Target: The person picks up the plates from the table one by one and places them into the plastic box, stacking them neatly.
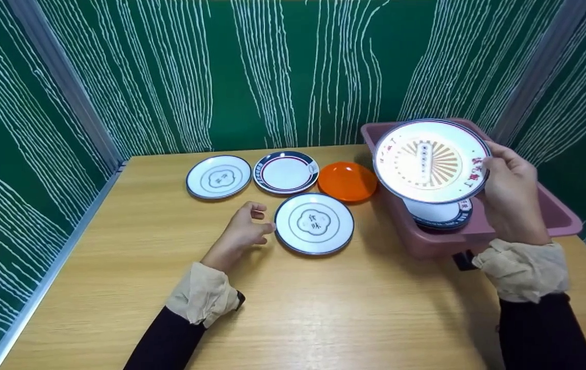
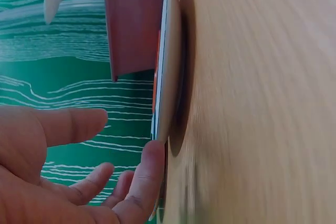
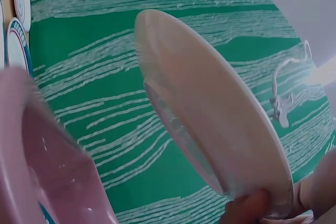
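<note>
My right hand (image 1: pixel 512 192) pinches the right rim of a white plate (image 1: pixel 400 164) with a sunburst print and red characters. The plate is tilted and held above the pink basin; its pale underside (image 3: pixel 210 108) faces the right wrist view. My left hand (image 1: pixel 244 231) is beside a blue-rimmed white plate (image 1: pixel 293 241) on the table, a fingertip at its left edge and the fingers loosely bent. Behind lie another blue-rimmed white plate (image 1: pixel 200 180), a dark-banded white plate (image 1: pixel 286 174) and an orange plate (image 1: pixel 346 182).
The pink basin (image 1: pixel 554 216) stands on the right of the wooden table (image 1: pixel 323 308). Inside it, partly hidden by the held plate, is a dark-banded plate (image 1: pixel 441 218). Green walls (image 1: pixel 298 77) with white wavy lines enclose the table's back and sides.
</note>
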Demonstrator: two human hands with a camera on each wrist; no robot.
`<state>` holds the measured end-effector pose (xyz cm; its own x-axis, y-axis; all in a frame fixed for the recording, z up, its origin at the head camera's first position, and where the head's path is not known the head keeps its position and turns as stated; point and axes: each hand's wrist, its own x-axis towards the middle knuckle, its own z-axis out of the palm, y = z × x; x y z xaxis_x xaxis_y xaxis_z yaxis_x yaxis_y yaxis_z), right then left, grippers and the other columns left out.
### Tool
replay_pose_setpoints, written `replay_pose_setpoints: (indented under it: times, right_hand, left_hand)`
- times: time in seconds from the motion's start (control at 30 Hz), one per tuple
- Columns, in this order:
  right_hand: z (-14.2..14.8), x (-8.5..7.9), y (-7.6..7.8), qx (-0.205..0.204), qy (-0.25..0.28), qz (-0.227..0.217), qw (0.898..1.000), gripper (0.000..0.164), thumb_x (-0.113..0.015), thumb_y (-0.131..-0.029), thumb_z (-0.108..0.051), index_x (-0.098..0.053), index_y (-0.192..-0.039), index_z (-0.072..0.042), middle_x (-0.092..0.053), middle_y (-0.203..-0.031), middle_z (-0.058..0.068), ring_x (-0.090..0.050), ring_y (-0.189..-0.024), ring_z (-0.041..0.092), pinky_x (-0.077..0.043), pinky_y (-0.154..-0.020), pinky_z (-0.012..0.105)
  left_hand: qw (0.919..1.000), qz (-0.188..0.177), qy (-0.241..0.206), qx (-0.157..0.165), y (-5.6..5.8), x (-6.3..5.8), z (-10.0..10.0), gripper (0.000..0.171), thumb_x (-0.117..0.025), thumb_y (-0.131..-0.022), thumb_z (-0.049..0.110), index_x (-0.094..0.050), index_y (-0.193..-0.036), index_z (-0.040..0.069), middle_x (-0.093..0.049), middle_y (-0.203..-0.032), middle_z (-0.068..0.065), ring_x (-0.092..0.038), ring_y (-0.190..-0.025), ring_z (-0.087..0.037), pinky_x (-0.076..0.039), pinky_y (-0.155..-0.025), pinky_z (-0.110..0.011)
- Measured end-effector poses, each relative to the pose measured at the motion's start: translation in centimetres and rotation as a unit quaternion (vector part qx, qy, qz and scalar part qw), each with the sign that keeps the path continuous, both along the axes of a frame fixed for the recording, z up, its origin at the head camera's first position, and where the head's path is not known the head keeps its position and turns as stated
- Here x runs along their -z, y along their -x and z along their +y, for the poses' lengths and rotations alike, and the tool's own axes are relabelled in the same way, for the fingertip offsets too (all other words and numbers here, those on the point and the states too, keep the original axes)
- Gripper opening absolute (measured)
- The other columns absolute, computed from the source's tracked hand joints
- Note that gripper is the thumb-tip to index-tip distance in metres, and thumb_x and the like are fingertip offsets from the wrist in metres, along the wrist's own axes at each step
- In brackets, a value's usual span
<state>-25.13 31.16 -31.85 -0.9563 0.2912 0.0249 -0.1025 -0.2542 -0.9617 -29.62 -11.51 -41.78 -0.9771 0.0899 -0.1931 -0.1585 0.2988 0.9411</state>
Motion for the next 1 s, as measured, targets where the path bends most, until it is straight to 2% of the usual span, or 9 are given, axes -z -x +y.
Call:
replay_pose_setpoints:
  times: [0.2, 0.37, 0.6, 0.77, 1.0]
  right_hand:
    - [0.9, 0.5, 0.3, 0.015, -0.003, -0.011, 1.0, 0.047, -0.039, -0.111, -0.02, -0.038, -0.157, -0.013, -0.051, -0.135, 0.006, -0.061, -0.122, 0.014, -0.055, -0.092, 0.025]
    - [1.7, 1.0, 0.8, 0.03, -0.007, -0.028, 0.999, 0.051, -0.04, -0.11, -0.023, -0.033, -0.159, -0.01, -0.049, -0.128, 0.004, -0.062, -0.113, 0.01, -0.057, -0.086, 0.02]
    - [2.8, 1.5, 1.4, 0.045, 0.009, -0.08, 0.996, 0.051, -0.037, -0.111, -0.025, -0.031, -0.16, -0.017, -0.048, -0.125, 0.004, -0.062, -0.105, 0.009, -0.06, -0.077, 0.022]
    - [3.3, 2.0, 1.9, 0.055, 0.013, -0.096, 0.994, 0.039, -0.036, -0.111, -0.021, -0.039, -0.149, -0.012, -0.049, -0.116, 0.008, -0.067, -0.08, 0.011, -0.061, -0.065, 0.025]
    - [3.6, 3.1, 2.4, 0.066, 0.0, -0.12, 0.991, 0.026, -0.036, -0.109, -0.015, -0.044, -0.133, -0.01, -0.049, -0.11, 0.008, -0.066, -0.07, 0.012, -0.06, -0.061, 0.026]
  left_hand:
    - [0.9997, -0.024, -0.001, -0.01, 0.6, 0.1, 0.5, 0.06, -0.07, -0.09, -0.006, -0.042, -0.142, -0.002, -0.043, -0.137, -0.022, -0.051, -0.087, -0.022, -0.054, -0.062, -0.027]
    - [0.9992, -0.038, 0.005, -0.008, 1.0, 0.4, 0.7, 0.066, -0.071, -0.089, -0.007, -0.039, -0.147, -0.002, -0.043, -0.136, -0.022, -0.051, -0.095, -0.022, -0.057, -0.067, -0.03]
    - [0.9986, -0.05, 0.013, -0.005, 1.7, 1.0, 1.0, 0.062, -0.071, -0.089, -0.008, -0.042, -0.144, -0.004, -0.046, -0.127, -0.018, -0.057, -0.086, -0.021, -0.062, -0.07, -0.033]
    - [0.9981, -0.061, -0.007, -0.002, 2.3, 1.2, 1.3, 0.058, -0.069, -0.089, -0.011, -0.044, -0.14, -0.005, -0.049, -0.115, -0.013, -0.06, -0.077, -0.02, -0.062, -0.064, -0.031]
    - [0.9973, -0.074, -0.006, 0.004, 2.7, 1.3, 1.9, 0.048, -0.068, -0.088, -0.013, -0.051, -0.132, -0.005, -0.051, -0.106, -0.011, -0.061, -0.069, -0.017, -0.061, -0.059, -0.028]
